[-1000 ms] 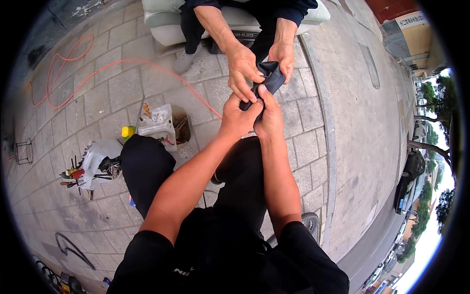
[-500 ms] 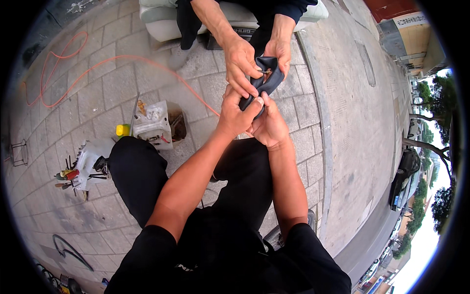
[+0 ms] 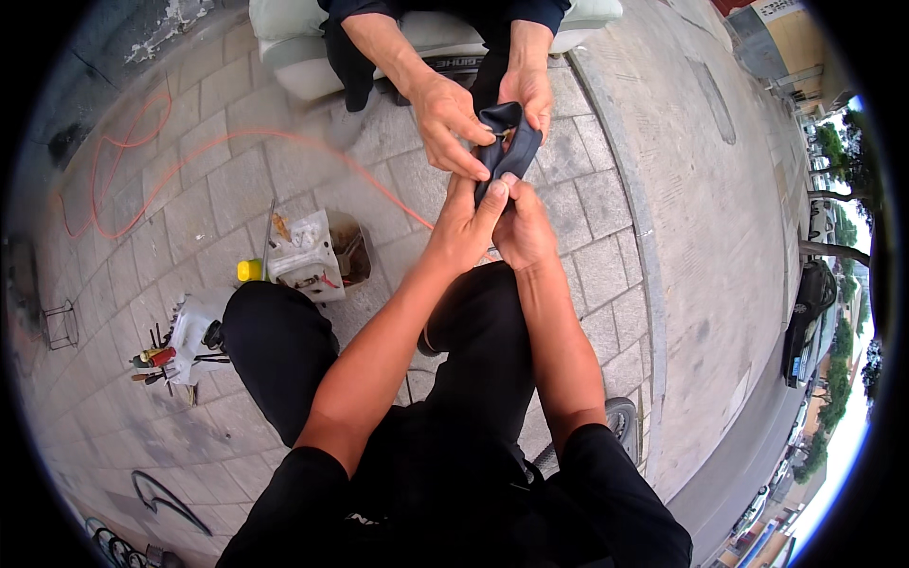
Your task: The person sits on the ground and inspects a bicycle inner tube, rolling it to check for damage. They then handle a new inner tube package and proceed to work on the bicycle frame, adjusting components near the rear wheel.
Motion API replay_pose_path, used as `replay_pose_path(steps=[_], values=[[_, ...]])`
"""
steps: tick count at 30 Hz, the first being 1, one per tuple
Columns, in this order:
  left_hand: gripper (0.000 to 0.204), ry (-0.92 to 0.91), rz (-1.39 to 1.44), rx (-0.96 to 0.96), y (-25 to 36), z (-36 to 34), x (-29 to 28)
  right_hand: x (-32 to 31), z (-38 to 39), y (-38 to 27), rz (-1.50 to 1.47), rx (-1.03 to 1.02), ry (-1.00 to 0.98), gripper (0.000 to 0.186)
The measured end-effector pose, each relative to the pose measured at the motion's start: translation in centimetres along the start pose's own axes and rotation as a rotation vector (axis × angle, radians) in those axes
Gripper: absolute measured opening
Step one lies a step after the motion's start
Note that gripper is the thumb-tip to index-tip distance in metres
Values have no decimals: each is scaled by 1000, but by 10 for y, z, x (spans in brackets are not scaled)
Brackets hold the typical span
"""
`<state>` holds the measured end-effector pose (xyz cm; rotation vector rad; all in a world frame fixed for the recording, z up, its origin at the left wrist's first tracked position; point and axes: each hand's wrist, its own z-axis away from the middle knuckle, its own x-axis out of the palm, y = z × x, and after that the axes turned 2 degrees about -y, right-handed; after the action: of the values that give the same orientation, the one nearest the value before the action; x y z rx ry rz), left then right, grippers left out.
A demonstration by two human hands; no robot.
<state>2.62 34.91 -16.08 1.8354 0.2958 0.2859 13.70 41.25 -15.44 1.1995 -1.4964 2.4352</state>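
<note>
A black rubber piece that looks like a bicycle inner tube [image 3: 524,149] is stretched between my hands and another person's. My left hand [image 3: 464,225] pinches its near end from the left, with the thumb on top. Close beside it, my right hand [image 3: 524,227] grips the same end, its thumb pressed on the rubber. Across from me, the other person's hands [image 3: 445,115] hold the far part, and one set of fingers is at the opening in the folded rubber. Something small and light shows inside that opening, too small to make out.
An open bin of tools [image 3: 308,289] stands left of my knees, beside a yellow container [image 3: 249,271]. Further left lies a white tool holder with screwdrivers [image 3: 156,357]. An orange hose [image 3: 350,163] crosses the paving. A wheel [image 3: 620,419] stands by my right elbow.
The view has shifted slightly, so the surroundings sit a little further right. My hands keep their grip on the inner tube, which now stands more upright; the other person's hands stay on it.
</note>
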Motion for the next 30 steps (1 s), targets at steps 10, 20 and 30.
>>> replay_pose_path(steps=[10, 20, 30], values=[[59, 83, -113, -23, -11, -16, -2, 12, -5, -4, 33, -32, -33, 38], [66, 138, 141, -124, 3, -15, 5, 0, -2, -6, 169, -91, -68, 47], [46, 248, 336, -234, -10, -16, 13, -10, 3, -40, 759, 72, -65, 63]])
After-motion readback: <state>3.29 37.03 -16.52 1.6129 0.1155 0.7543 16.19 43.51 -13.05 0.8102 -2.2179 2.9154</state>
